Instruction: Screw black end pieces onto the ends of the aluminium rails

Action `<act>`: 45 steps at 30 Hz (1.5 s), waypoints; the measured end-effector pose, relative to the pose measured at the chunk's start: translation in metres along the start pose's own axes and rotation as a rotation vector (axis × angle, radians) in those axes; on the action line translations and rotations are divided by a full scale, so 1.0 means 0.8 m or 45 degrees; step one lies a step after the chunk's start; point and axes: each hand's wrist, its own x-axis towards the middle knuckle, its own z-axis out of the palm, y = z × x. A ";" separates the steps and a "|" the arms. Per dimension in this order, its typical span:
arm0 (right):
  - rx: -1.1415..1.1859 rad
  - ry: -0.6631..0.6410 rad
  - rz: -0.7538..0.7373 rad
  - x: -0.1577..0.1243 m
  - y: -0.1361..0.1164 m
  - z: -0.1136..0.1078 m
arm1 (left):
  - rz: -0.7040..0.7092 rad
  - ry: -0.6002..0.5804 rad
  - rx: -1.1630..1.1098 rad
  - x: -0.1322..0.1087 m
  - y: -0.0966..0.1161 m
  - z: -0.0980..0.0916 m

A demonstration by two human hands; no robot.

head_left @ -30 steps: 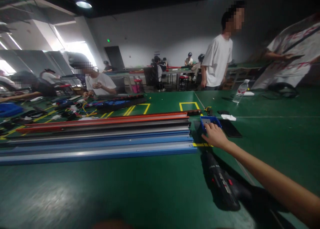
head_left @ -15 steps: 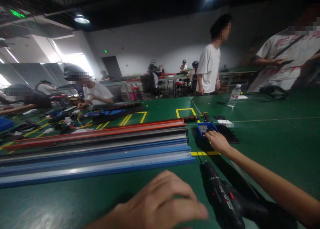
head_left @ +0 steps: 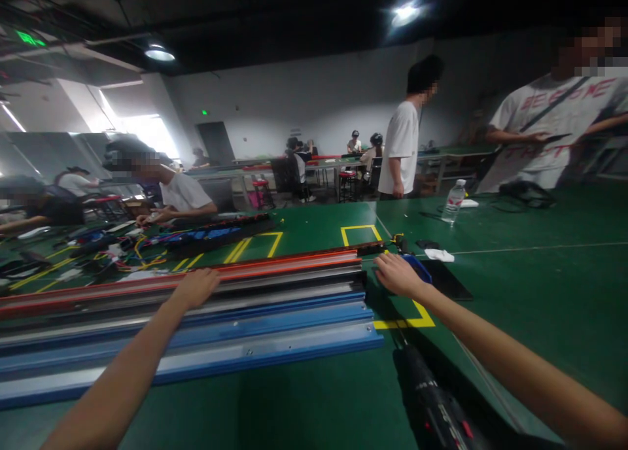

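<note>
Several long metal rails lie side by side: blue-edged rails [head_left: 304,339] nearest, a black one [head_left: 294,286] behind, and an orange-edged rail [head_left: 294,264] farther back. My left hand [head_left: 196,288] reaches across them, its fingers bent over the orange-edged rail; the fingertips are partly hidden. Just past the rails' right ends, my right hand [head_left: 400,275] has its fingers curled together beside a small blue tray [head_left: 418,267]. What they hold, if anything, is hidden. A black power drill [head_left: 436,394] lies on the green table in front of my right forearm, bit toward the rails.
A water bottle [head_left: 454,201], a white tissue [head_left: 439,255] and a flat black pad [head_left: 449,281] are on the right side. Tangled wires [head_left: 132,247] cover the far left. A co-worker in white [head_left: 181,191] sits there; other people stand behind the table.
My left hand has moved from the near foreground, forward and left onto the rails. My right hand has come out of the blue tray, toward the rail ends. The view has shifted slightly.
</note>
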 end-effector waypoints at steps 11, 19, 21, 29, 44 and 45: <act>0.180 -0.110 -0.070 0.108 -0.071 0.042 | -0.077 -0.061 -0.161 0.024 -0.005 0.076; 0.190 -0.149 0.014 0.109 -0.083 0.049 | -0.132 -0.010 -0.215 0.026 -0.002 0.093; 0.189 -0.156 0.032 0.109 -0.083 0.048 | -0.130 -0.007 -0.214 0.027 -0.001 0.092; 0.192 -0.164 0.064 0.108 -0.087 0.050 | -0.121 -0.045 -0.216 0.027 -0.001 0.087; 0.304 -0.556 -0.100 0.140 -0.056 0.032 | -0.094 -0.367 -0.332 0.056 -0.031 0.057; 0.314 -0.590 -0.101 0.145 -0.053 0.034 | -0.103 -0.398 -0.338 0.059 -0.034 0.056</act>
